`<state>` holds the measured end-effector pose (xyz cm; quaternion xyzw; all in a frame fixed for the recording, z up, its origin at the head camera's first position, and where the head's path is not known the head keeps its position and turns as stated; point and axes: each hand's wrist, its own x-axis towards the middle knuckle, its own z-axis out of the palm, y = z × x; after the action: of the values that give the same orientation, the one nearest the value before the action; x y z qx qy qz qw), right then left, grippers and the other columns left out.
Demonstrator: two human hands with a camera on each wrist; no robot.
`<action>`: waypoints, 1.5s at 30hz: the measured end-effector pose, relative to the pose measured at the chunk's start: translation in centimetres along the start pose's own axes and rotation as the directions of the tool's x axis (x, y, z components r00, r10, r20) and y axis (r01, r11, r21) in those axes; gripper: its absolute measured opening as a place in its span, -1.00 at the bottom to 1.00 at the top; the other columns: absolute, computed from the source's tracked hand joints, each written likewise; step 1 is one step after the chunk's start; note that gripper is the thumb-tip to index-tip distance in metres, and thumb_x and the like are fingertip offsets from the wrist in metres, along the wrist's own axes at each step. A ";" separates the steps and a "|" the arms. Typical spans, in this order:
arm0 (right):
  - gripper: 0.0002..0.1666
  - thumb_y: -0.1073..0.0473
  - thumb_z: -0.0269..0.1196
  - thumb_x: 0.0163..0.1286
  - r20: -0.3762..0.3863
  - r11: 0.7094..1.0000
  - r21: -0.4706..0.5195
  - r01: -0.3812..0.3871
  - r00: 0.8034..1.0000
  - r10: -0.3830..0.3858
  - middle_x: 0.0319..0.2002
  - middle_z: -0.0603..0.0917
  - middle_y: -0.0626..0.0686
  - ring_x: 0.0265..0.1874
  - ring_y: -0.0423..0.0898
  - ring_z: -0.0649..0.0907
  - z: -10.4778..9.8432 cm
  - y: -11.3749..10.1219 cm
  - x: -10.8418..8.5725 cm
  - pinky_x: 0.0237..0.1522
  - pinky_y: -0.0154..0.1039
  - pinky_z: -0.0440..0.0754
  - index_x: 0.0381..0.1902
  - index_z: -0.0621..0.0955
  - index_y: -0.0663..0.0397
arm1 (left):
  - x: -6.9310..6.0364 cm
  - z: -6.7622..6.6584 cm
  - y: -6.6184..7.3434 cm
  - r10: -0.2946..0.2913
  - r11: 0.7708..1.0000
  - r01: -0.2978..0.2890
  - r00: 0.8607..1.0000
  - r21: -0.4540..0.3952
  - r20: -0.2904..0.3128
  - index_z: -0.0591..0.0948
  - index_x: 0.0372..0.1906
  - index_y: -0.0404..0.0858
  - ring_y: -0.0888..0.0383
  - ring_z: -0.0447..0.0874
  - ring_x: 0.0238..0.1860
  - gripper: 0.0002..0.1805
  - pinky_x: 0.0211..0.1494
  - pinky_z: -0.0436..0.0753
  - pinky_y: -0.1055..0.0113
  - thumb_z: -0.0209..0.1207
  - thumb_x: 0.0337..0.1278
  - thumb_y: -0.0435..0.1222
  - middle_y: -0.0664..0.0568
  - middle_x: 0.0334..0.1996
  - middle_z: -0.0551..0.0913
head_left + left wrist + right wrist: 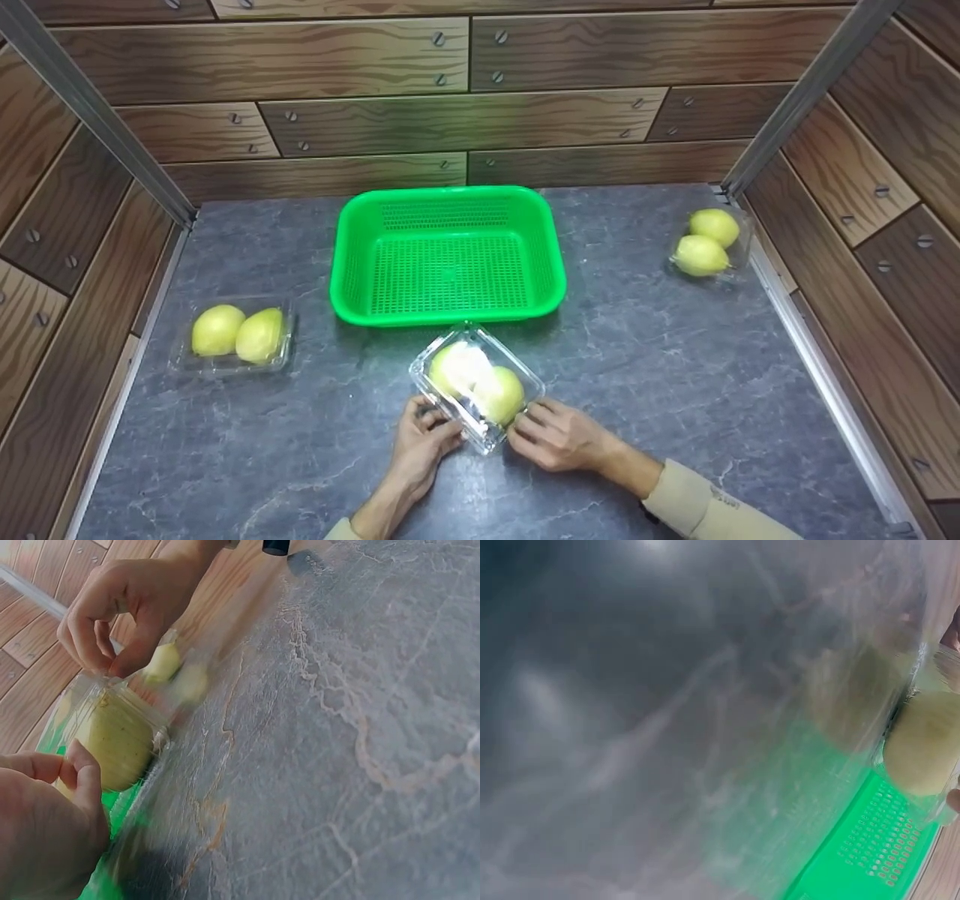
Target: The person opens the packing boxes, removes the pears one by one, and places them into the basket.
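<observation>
A clear plastic clamshell box [474, 427] with two yellow-green fruits [506, 401] inside lies turned at an angle in front of the green basket. My left hand [420, 450] pinches its near left edge with thumb and fingers. On the near right side, my right hand [562, 436] grips the box edge with curled fingers. Both hands appear in the left wrist view, the right one [131, 607] above the speckled fruit [116, 742], the left one [45, 829] below. The right wrist view catches a fruit [924, 746] and only bits of fingers at its right border.
A green perforated basket [448, 319] stands behind the box with nothing in it. Another clear box [283, 360] with two fruits lies at the left. A third box [739, 259] with two fruits sits at the far right. Wood-patterned walls [360, 67] surround the grey marbled table [637, 352].
</observation>
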<state>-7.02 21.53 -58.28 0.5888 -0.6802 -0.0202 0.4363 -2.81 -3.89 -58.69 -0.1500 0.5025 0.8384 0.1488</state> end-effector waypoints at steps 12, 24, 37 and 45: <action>-0.63 0.21 0.02 0.51 -0.070 0.996 -0.026 0.089 0.993 -0.091 -0.40 0.80 0.02 -0.43 -0.08 0.78 0.4 0.9 -0.6 -0.28 -0.22 0.87 -0.31 0.77 0.07 | 0.1 -0.4 0.0 -0.012 1.000 0.010 0.998 0.024 0.060 0.27 0.10 -0.28 0.23 0.72 -0.32 -0.51 -0.21 0.77 0.42 0.26 0.23 -0.58 0.09 -0.26 0.69; -0.56 0.21 -0.01 0.52 -0.165 0.964 -0.045 0.261 0.950 -0.264 -0.48 0.81 -0.05 -0.53 -0.18 0.77 -0.5 2.6 2.0 -0.37 -0.37 0.82 -0.39 0.77 0.02 | 0.1 -0.5 -0.1 0.003 1.000 -0.004 0.998 0.022 0.058 0.25 0.10 -0.29 0.21 0.74 -0.33 -0.50 -0.23 0.80 0.40 0.26 0.20 -0.59 0.07 -0.27 0.68; -0.65 0.18 0.07 0.49 -0.178 0.953 -0.049 0.298 0.937 -0.302 -0.46 0.82 -0.01 -0.54 -0.15 0.79 1.2 1.9 0.1 -0.38 -0.34 0.84 -0.33 0.78 0.08 | 0.3 -0.7 0.0 0.008 0.999 -0.010 0.998 0.035 0.068 0.26 0.06 -0.30 0.19 0.77 -0.32 -0.52 -0.24 0.81 0.38 0.23 0.19 -0.62 0.06 -0.26 0.71; -0.68 0.20 0.11 0.49 -0.185 0.953 -0.048 0.299 0.935 -0.303 -0.45 0.83 0.02 -0.53 -0.14 0.78 0.9 2.0 0.1 -0.38 -0.33 0.84 -0.32 0.78 0.12 | 0.3 -0.6 0.1 0.005 0.998 -0.009 0.997 0.060 0.073 0.24 0.11 -0.31 0.22 0.75 -0.33 -0.48 -0.24 0.79 0.41 0.24 0.18 -0.60 0.05 -0.27 0.71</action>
<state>-9.15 21.61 -57.67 0.6811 -0.5369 -0.0367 0.4965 -3.04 -4.46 -59.02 -0.1129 0.5223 0.8283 0.1685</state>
